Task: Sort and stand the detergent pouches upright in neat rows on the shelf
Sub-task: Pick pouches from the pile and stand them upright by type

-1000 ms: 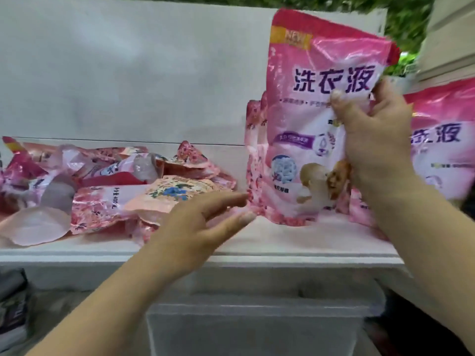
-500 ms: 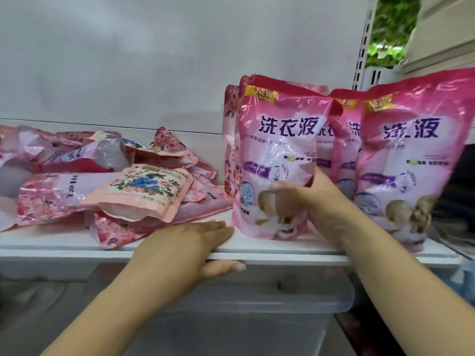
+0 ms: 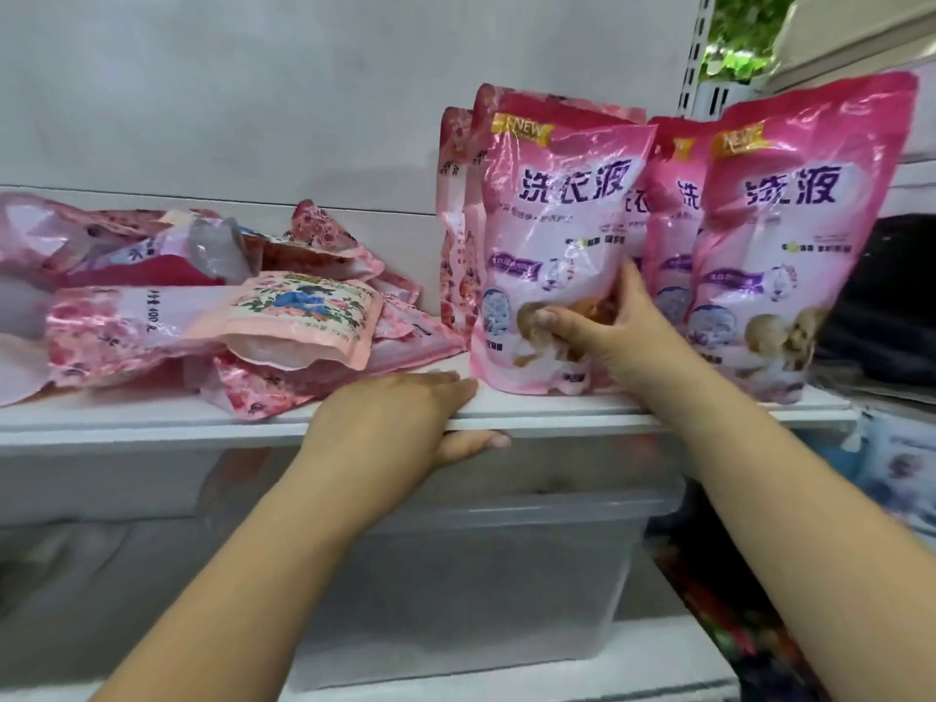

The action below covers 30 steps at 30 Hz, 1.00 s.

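A pink detergent pouch (image 3: pixel 557 235) stands upright at the front of the white shelf (image 3: pixel 152 418), with my right hand (image 3: pixel 602 336) gripping its lower right part. More upright pink pouches stand behind it and to its right, the nearest one (image 3: pixel 790 235) at the shelf's right end. A heap of flat floral pink pouches (image 3: pixel 202 316) lies on the left half of the shelf. My left hand (image 3: pixel 400 423) rests on the shelf's front edge, fingers on top and thumb underneath, holding no pouch.
A clear plastic bin (image 3: pixel 481 575) sits below the shelf. A white back panel rises behind the pouches. A slotted metal upright (image 3: pixel 696 53) stands at the right rear, and dark goods (image 3: pixel 881 306) lie beyond the shelf's right end.
My right hand brought the pouch down from the air onto the shelf and slid down to its lower part. My left hand dropped onto the shelf's front edge.
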### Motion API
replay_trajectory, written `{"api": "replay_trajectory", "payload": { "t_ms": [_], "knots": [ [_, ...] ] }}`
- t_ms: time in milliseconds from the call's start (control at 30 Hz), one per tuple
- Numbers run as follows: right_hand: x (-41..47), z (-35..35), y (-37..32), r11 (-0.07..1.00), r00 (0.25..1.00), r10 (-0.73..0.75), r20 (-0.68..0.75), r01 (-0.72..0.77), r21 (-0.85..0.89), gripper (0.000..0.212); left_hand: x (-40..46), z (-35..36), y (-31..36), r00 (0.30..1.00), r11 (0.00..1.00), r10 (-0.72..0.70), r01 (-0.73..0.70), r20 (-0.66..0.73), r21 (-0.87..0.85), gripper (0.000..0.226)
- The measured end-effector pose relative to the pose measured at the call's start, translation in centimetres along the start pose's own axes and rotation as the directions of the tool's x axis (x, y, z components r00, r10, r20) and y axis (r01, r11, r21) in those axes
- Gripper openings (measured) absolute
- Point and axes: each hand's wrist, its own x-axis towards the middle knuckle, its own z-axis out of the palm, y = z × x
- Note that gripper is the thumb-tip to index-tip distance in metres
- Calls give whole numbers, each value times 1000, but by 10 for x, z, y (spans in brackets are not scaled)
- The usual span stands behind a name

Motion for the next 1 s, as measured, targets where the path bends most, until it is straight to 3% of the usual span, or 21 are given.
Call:
{"api": "replay_trajectory", "payload": {
  "t_ms": [100,167,267,333,400,467,533,633,733,900,1000],
  "knots": [
    [-16,8,-4,988,983,24,-181,-51,-143,108,-10,0,0,999,998,31,-32,-19,-59,57],
    [-29,20,-11,979,936,-47,-350,-26,-202,92,-25,-13,-9,997,972,78,-77,-5,-220,44],
    [-49,48,-27,937,807,-246,-537,58,-343,63,-54,-31,-41,978,871,70,-157,-198,-466,33],
    [-55,78,-46,914,806,-336,-487,156,-373,40,-69,-57,-68,946,877,-24,-136,-324,-461,30],
    [-51,103,-61,918,887,-290,-360,151,-367,30,-77,-72,-98,917,904,-122,-55,-380,-424,32],
    [-40,124,-75,940,972,-124,-201,50,-338,35,-81,-80,-127,930,936,-204,94,-307,-340,43],
    [-25,136,-85,943,995,66,-78,-88,-320,37,-82,-81,-144,952,949,-258,219,-164,-225,61],
    [-2,147,-96,910,959,282,-13,-272,-312,50,-90,-70,-153,949,948,-308,312,60,-64,92],
    [19,154,-102,892,940,336,58,-298,-341,57,-97,-57,-152,943,936,-331,334,43,-113,94],
    [44,163,-114,820,866,458,202,-324,-472,44,-99,-57,-149,935,932,-349,353,69,-79,98],
    [49,161,-114,785,852,480,209,-311,-535,42,-102,-55,-148,927,922,-372,375,52,-90,110]
  ]
}}
